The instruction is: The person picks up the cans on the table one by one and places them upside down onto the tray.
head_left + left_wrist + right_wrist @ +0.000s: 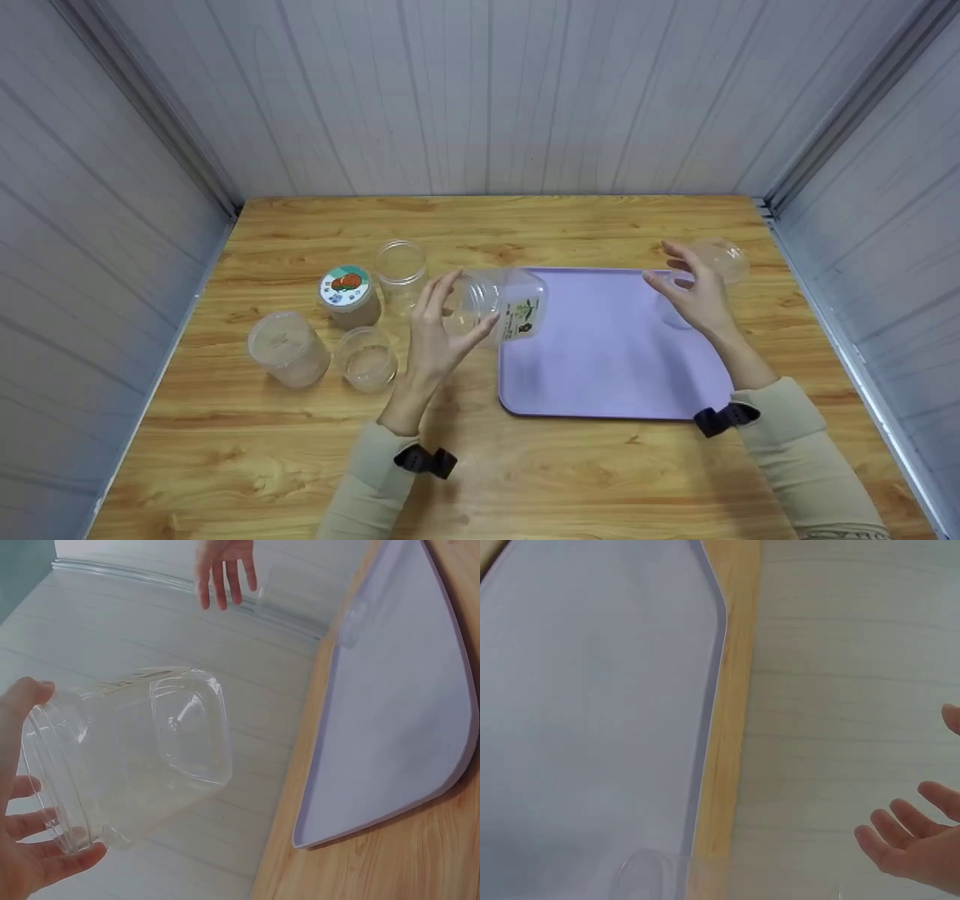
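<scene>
The jar (510, 300) looks glossy plastic, the tray (600, 360) matt.

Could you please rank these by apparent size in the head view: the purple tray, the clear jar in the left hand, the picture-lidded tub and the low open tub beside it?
1. Purple tray
2. Clear jar, though being lifted may enlarge it
Unranked, smallest: picture-lidded tub and low open tub; they look alike.

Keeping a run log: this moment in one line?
left hand: grips labelled jar, sideways; right hand: open, near clear container; tray: on table
</scene>
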{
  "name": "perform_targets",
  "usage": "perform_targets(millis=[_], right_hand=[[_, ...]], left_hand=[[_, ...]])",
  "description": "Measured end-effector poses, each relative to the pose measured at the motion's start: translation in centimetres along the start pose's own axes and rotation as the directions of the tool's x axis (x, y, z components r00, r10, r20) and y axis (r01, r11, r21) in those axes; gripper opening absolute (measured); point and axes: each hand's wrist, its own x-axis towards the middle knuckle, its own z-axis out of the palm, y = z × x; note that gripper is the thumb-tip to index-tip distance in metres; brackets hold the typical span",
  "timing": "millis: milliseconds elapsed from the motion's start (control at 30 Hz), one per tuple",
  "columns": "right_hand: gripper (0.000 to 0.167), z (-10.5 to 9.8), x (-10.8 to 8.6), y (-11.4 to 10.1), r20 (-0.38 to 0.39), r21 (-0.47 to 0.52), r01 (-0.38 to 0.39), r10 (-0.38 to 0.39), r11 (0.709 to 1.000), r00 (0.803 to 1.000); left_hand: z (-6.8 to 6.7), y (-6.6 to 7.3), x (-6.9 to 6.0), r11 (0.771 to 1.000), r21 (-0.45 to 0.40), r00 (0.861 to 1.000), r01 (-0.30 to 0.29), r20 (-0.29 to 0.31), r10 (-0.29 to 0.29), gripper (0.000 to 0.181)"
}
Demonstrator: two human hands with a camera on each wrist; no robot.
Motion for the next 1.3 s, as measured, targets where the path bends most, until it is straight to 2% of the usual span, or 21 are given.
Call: perform_targets(millis=[267, 400, 600, 733, 933, 1200, 1300], right_hand=[[0.059, 1.0, -1.4, -2.4, 0.11, 0.108, -0.019, 0.007, 0.994, 0.994], [0.06, 1.5, -1.6, -1.9, 0.162, 0.194, -0.036, 0.004, 0.98, 0.987], [0.061, 2.6, -2.0, -1.0, 0.212, 0.324, -0.048, -0.023, 0.945, 0.977], [0.063, 3.1, -2.3, -1.2, 0.243, 0.351, -0.044, -0.046, 0.935, 0.969], [0.065, 3.6, -2.8, -1.6, 0.305, 0.411, -0.05, -0.086, 0.91, 0.948], [0.066, 4.8, -3.2, -2.0, 0.339, 0.512, -0.064, -0.132, 0.857, 0.932], [0.066, 5.2, -3.3, -2.0, 0.358, 0.521, -0.076, -0.137, 0.85, 0.924]], left_hand=[[0.2, 0.2, -0.1, 0.998, -0.067, 1.0, 0.009, -0.007, -0.01, 0.067], [0.5, 0.3, -0.2, 0.994, -0.103, 1.0, 0.031, -0.003, -0.031, 0.067], [0.8, 0.5, -0.4, 0.99, -0.133, 0.999, 0.049, 0.005, -0.049, 0.066], [1.0, 0.6, -0.5, 0.986, -0.16, 0.999, 0.052, 0.005, -0.052, 0.067], [1.3, 0.9, -0.5, 0.974, -0.21, 0.996, 0.089, 0.015, -0.088, 0.067], [0.4, 4.3, -0.2, 0.96, -0.262, 0.995, 0.101, 0.016, -0.1, 0.06], [0.5, 4.6, -0.3, 0.953, -0.28, 0.993, 0.114, 0.024, -0.112, 0.059]])
